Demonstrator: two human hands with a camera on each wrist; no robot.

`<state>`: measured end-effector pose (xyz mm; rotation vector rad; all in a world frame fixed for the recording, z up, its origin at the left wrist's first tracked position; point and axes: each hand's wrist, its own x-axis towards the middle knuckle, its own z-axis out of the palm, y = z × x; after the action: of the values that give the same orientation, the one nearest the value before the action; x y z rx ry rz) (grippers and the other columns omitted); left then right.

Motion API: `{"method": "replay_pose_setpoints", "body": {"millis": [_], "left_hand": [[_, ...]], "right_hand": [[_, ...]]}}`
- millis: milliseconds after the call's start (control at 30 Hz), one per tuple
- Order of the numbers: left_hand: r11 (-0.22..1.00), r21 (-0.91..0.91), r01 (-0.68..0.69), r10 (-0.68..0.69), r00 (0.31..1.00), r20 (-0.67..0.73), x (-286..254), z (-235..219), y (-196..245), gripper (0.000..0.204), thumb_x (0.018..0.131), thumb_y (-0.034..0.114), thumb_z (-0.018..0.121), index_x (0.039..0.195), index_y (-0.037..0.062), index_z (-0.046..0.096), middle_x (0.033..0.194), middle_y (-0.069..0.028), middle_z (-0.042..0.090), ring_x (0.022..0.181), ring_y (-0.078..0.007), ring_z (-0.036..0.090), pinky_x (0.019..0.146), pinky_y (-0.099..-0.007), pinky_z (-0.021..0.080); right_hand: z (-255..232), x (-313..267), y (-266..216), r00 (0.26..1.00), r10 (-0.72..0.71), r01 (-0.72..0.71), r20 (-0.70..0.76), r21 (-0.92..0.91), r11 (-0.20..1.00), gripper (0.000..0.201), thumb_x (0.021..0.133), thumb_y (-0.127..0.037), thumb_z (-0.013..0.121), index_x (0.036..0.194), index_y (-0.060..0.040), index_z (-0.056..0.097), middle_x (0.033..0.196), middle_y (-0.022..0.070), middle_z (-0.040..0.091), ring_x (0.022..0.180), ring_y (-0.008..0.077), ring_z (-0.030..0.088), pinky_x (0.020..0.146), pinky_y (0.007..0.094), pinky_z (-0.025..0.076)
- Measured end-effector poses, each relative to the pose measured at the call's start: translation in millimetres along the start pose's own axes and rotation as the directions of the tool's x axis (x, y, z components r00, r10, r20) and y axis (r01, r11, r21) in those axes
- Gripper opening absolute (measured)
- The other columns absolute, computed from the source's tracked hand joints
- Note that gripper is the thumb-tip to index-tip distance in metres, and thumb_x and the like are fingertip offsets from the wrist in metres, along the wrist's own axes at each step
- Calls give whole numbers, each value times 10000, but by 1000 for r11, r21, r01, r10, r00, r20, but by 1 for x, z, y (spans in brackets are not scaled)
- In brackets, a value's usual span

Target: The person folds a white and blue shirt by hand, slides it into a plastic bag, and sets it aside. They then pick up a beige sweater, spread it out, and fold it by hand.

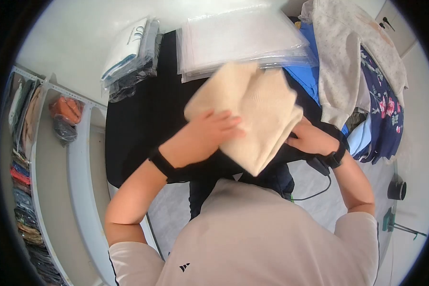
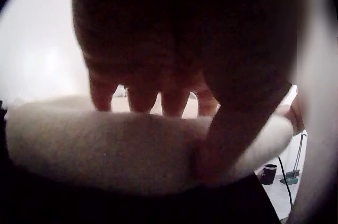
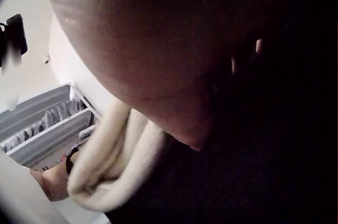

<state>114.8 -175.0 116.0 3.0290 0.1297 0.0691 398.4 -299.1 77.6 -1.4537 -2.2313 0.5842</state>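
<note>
A folded cream knit garment [image 1: 267,109] is tilted over the black table surface [image 1: 138,128] in the head view. My left hand [image 1: 205,136] grips its left side. The left wrist view shows four fingers over the top of the thick fold [image 2: 105,150] and the thumb across its near side. At the garment's right edge is my right hand [image 1: 317,138], its thumb by the lower folds and its other fingers partly hidden. In the right wrist view the garment's looped edge [image 3: 116,166] lies beside the thumb; the fingers are too dark to show a hold.
Clear plastic bags [image 1: 243,40] lie stacked at the back, with packaged garments [image 1: 133,52] left of them. Loose clothes, including a speckled sweatshirt [image 1: 341,52] and a floral navy piece [image 1: 386,105], are heaped at the right. Shelves [image 1: 57,181] stand at the left.
</note>
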Motion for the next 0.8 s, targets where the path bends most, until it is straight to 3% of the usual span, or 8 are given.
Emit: {"method": "replay_pose_setpoints", "body": {"millis": [67,133,200,333,500,667,733,800], "left_hand": [[996,-78,40,-39,999,19,-8,6,9,578,703,-4,635,1233,184,500,1398,-68,390,1317,-290,320,1042,-468,283],[987,-119,104,-101,994,34,-8,2,13,600,691,-13,635,1239,186,494,1421,-64,354,1337,-297,276,1048,-479,272],[989,-97,107,-104,994,38,-9,1,19,607,677,30,659,1242,178,495,1423,-79,346,1335,-317,272,1054,-495,255],[983,-137,123,-122,992,16,0,-9,37,616,661,150,704,1243,146,502,1402,-131,356,1323,-358,273,1055,-529,225],[918,-385,90,-166,971,-169,15,14,57,660,654,255,742,1252,117,499,1354,-180,390,1273,-374,327,1019,-559,243],[986,-166,19,-43,989,-144,21,18,61,623,698,287,700,1255,88,503,1301,-172,446,1216,-354,396,994,-522,280],[999,-22,31,-35,977,-210,20,35,58,576,721,240,660,1252,81,505,1293,-161,460,1211,-344,406,997,-514,280],[992,114,51,-18,962,-272,19,49,60,531,744,192,621,1249,74,508,1285,-150,474,1206,-334,415,1001,-507,279]], "right_hand": [[-9,-12,5,998,-63,62,-7,-100,993,393,798,-53,598,1188,-59,560,1271,164,501,1178,310,467,987,331,370],[-23,-19,5,977,211,-198,-38,216,956,281,797,-12,536,1068,-18,612,1150,176,579,1060,316,547,878,325,435],[-33,-22,-2,727,647,-585,-230,287,759,214,810,9,511,987,8,629,1100,171,598,1007,289,574,830,316,451],[-21,-4,-16,799,205,-196,-565,77,977,260,862,-92,567,1108,-7,570,1082,140,597,920,235,594,780,309,471],[-5,14,-22,772,523,-377,-361,402,834,422,827,-121,643,1212,-27,496,958,112,591,762,169,550,702,276,477],[6,5,1,713,584,-384,-387,482,788,437,790,-55,638,1207,-33,507,916,77,581,740,146,537,673,273,475],[4,1,-8,734,494,-369,-466,338,866,467,749,-15,622,1204,-38,516,1036,115,583,891,204,571,794,309,465],[-8,-2,-29,887,44,-114,-459,-126,986,533,711,39,600,1228,-43,502,1196,132,540,1138,277,498,974,353,377]]}}
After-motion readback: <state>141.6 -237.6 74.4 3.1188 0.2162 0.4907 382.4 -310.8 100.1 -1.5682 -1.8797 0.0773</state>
